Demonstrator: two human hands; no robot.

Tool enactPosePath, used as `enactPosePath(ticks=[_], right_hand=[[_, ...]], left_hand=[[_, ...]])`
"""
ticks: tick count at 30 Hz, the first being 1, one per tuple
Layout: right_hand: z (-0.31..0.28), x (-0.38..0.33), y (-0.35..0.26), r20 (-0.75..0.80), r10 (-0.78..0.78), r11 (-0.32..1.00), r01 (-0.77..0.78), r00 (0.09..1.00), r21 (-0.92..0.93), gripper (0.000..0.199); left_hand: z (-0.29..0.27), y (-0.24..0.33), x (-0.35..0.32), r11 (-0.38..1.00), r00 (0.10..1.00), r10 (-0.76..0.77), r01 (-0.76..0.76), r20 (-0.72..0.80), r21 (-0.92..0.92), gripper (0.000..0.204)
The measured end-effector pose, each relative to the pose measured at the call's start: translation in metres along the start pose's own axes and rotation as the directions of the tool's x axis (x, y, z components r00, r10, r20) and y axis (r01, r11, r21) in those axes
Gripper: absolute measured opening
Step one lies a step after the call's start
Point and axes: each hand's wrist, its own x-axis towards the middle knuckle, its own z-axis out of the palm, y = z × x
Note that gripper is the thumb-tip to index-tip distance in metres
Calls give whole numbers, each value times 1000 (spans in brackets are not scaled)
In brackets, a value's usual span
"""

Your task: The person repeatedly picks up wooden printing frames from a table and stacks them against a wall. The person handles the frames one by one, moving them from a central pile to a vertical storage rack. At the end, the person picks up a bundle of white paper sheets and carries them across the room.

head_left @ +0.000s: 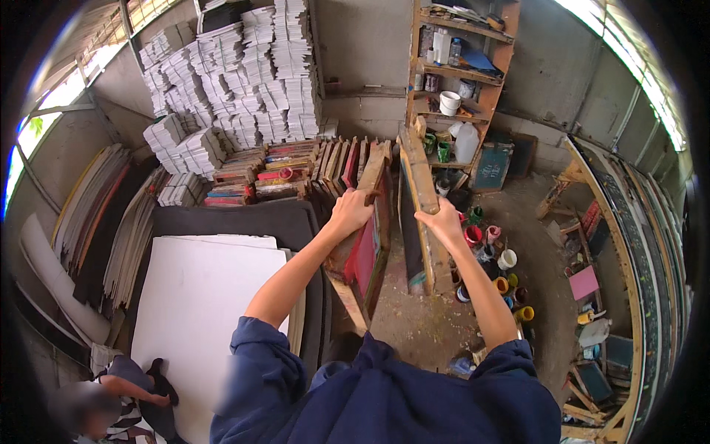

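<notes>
My left hand (351, 212) is closed on the top edge of a wooden screen-printing frame (379, 248) with red-stained mesh, at the right end of a row of similar frames. To its right, my right hand (442, 222) grips the top bar of another wooden screen-printing frame (420, 181), held on edge above the paint-spotted floor. A gap separates the two frames, and they lean apart toward me. My right thumb lies over the bar; the fingers on its far side are partly hidden.
Large white sheets (200, 288) lie on my left, with another person's hand (159, 399) by them. Several paint pots (506, 259) stand on the floor to the right, below a wooden shelf (451, 70). Bundled paper stacks (251, 81) rise behind the row of frames (285, 174).
</notes>
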Motion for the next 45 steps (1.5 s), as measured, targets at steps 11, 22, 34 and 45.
enactPosePath(ticks=[11,22,34,45], right_hand=[[34,267,107,-71,37,984,-49,997,-173,40],[81,450,254,-128,46,962,-78,991,-261,49],[174,584,428,-18,496,845,-487,868,-221,67],[259,602,562,-68,364,898,-369,929,-238,73]], left_hand=[[112,-157,275,986,987,-159,160,16,-36,44],[242,-243,465,942,945,-286,308,157,-137,52],[419,-363,547,911,906,-395,407,150,-61,58],[524,-427,555,876,888,-451,460,91,-145,57]])
